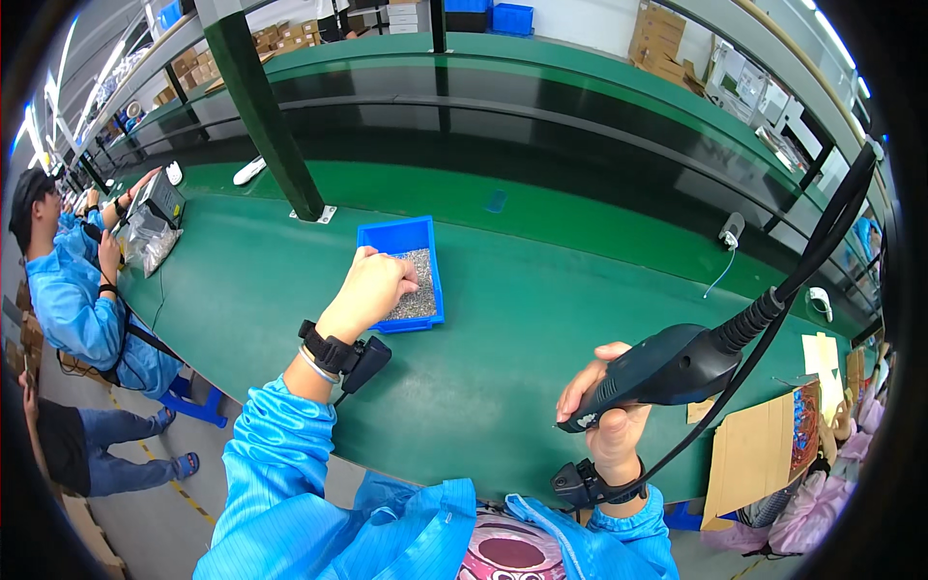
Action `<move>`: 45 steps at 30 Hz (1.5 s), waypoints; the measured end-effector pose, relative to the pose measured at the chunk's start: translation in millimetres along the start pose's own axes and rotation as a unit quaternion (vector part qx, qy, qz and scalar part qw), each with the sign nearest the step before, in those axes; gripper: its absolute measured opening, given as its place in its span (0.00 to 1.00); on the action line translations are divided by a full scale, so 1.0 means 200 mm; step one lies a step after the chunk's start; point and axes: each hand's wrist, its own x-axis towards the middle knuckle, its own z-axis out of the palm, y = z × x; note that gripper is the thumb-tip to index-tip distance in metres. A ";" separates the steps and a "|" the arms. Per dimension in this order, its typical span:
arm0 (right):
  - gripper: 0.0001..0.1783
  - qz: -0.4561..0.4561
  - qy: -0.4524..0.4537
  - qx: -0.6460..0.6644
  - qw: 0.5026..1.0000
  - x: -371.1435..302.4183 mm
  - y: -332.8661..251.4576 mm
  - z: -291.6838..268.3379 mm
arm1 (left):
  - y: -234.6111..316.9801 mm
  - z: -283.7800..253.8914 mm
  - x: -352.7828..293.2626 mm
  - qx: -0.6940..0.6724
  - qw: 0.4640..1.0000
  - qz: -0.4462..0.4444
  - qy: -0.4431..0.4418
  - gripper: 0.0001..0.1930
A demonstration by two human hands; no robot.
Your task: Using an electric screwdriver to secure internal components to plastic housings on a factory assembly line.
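My left hand (369, 290) reaches over a small blue bin (371, 235), its fingers curled and pinched together at the contents. A layer of tiny grey metal parts (414, 305) fills the bin's floor; they are too small to name. Whatever lies between those fingertips is hidden. To the right, my right hand (619, 441) is closed around a black electric screwdriver (650, 369). The tool is held tilted above the bench, its tip pointing down and left. A thick black cable (752, 317) runs from its rear up to the right. Both wrists carry black strapped devices.
The green bench (483, 396) spreads under both hands. A dark green post (259, 116) rises behind the bin. At right stands an open cardboard box (749, 454) beside pink bags. A co-worker in blue (72, 300) sits at left near a plastic bag of parts (153, 242).
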 end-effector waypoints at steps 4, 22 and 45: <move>0.41 -0.001 0.003 0.007 1.000 0.00 0.00 0.00 | -0.02 0.01 0.00 -0.011 0.998 0.035 0.042 0.04; 0.43 0.000 0.022 -0.014 1.000 0.00 0.01 0.00 | 0.00 -0.02 0.00 0.043 0.997 0.045 0.035 0.04; 0.41 -0.024 0.030 -0.047 0.998 0.00 0.04 0.00 | -1.09 -0.48 -0.19 -0.132 0.876 -0.255 0.387 0.04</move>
